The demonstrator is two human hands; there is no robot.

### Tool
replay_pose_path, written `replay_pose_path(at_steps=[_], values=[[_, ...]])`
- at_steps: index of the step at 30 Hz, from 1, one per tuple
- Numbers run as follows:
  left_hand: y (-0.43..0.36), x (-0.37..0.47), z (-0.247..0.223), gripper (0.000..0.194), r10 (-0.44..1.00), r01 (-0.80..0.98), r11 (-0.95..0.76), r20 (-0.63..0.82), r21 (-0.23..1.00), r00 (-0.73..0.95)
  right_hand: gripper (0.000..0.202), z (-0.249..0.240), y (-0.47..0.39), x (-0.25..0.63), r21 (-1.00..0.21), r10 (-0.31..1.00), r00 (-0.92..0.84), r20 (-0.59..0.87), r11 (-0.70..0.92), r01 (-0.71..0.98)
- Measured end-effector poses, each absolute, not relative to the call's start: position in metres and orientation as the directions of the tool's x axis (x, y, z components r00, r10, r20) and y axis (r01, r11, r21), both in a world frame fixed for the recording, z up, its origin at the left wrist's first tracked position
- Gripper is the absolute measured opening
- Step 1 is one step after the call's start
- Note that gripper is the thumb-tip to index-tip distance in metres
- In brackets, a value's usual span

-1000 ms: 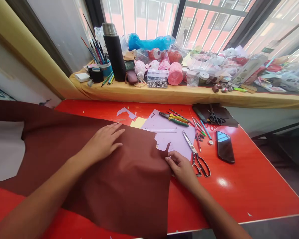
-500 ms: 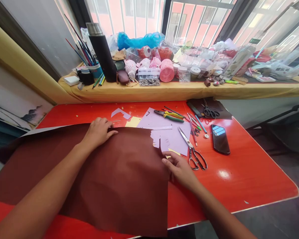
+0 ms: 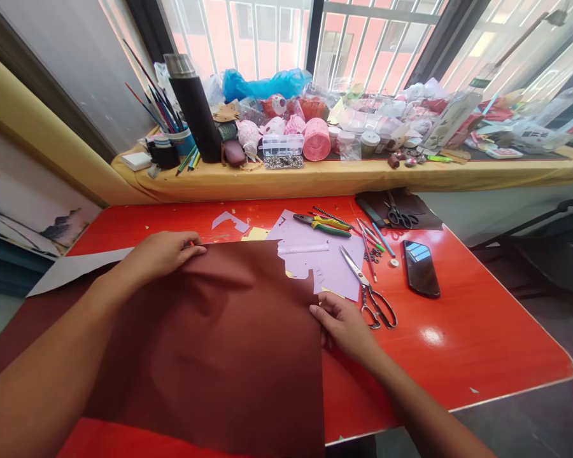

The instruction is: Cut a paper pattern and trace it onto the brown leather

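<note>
Head view: brown sheet [image 3: 229, 356] left of the silver scissors [image 3: 361, 276]; judged light, limp, easily creased, best taken by its edges. Left hand [image 3: 165, 251] pinches the far edge; right hand [image 3: 346, 324], just beside the scissors' handles, seems to pinch the right edge, underside fingers hidden. Sheet overhangs near table edge; room on red table [image 3: 482, 343] right of scissors, nearer than phone [image 3: 421, 268]

The tabletop [image 3: 487, 331] is red; the leather-like sheet [image 3: 239, 369] at its front edge, plain brown; paper [image 3: 337, 268] nearer its back edge, lilac; pliers' handles [image 3: 333, 230], yellow and green.
</note>
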State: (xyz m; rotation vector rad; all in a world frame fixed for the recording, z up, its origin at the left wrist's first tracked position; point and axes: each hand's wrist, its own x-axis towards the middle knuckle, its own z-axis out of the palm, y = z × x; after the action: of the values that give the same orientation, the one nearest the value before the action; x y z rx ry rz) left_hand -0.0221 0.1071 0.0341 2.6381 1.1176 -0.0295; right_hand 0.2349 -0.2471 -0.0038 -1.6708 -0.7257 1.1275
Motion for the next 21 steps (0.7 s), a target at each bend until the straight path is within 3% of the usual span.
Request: replay_pose_path(at_steps=[8, 14, 16, 19, 21], values=[[0.109, -0.036, 0.058, 0.041, 0.715, 0.725, -0.634, -0.153, 0.269, 0.682, 0.041, 0.006, -0.239, 0.25, -0.938, 0.836, 0.431, -0.338, -0.335, -0.086], [0.112, -0.055, 0.042, 0.063, 0.677, 0.729, -0.596, -0.278, 0.336, 0.681, 0.043, -0.008, -0.242, 0.247, -0.941, 0.841, 0.441, -0.312, -0.336, -0.024], [0.117, -0.083, 0.033, 0.074, 0.691, 0.753, -0.597, -0.301, 0.275, 0.658, 0.044, -0.011, -0.248, 0.249, -0.942, 0.835, 0.46, -0.303, -0.336, -0.011], [0.123, -0.143, 0.023, 0.06, 0.76, 0.791, -0.592, -0.221, 0.153, 0.611, 0.047, -0.014, -0.254, 0.254, -0.93, 0.831, 0.451, -0.326, -0.368, 0.007], [0.122, -0.183, 0.016, 0.055, 0.865, 0.87, -0.482, -0.104, 0.102, 0.491, 0.049, -0.015, -0.256, 0.254, -0.927, 0.828, 0.451, -0.332, -0.375, 0.007]])
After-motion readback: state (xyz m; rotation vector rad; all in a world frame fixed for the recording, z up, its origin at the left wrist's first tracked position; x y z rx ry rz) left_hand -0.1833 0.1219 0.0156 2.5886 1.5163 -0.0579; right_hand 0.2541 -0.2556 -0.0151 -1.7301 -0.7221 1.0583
